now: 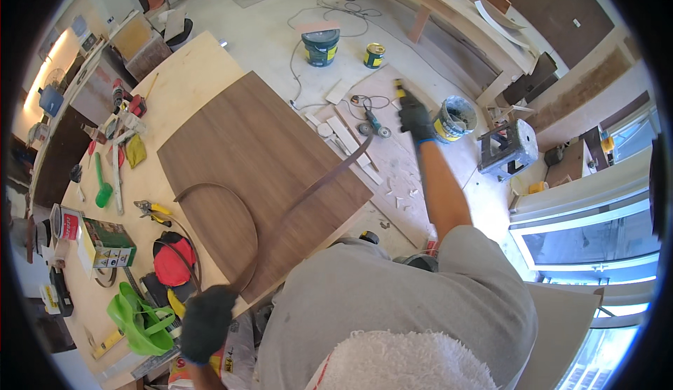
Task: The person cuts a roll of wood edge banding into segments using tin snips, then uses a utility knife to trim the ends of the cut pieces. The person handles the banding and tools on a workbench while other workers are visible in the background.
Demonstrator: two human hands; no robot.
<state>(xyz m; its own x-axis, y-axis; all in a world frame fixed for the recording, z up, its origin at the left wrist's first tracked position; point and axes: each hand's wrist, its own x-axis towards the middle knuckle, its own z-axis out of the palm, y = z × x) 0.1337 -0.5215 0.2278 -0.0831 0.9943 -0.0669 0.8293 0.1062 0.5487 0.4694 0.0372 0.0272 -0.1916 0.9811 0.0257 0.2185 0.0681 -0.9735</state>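
Note:
My right hand (pixel 416 118), in a dark glove, is raised at arm's length over the floor area, closed round a slim yellow-and-black tool (pixel 399 87) whose kind I cannot make out. My left hand (pixel 208 322), also gloved, is low at the table's near edge; its fingers are hidden. Close by it, a thin brown edging strip (pixel 256 239) loops over a dark wood-grain panel (pixel 270 158). One length of the strip stretches out past the panel's right side, ending in the air below my right hand. The panel lies flat on a pale plywood table (pixel 200 64).
Left of the panel are yellow-handled snips (pixel 153 210), a red-and-black tape measure-like item (pixel 174 259), a green mallet (pixel 103 188), a bright green bag (pixel 139 320) and a box (pixel 105 243). Rightward, the floor holds an angle grinder (pixel 374 125), buckets (pixel 456 118), a stool (pixel 510 148) and cables.

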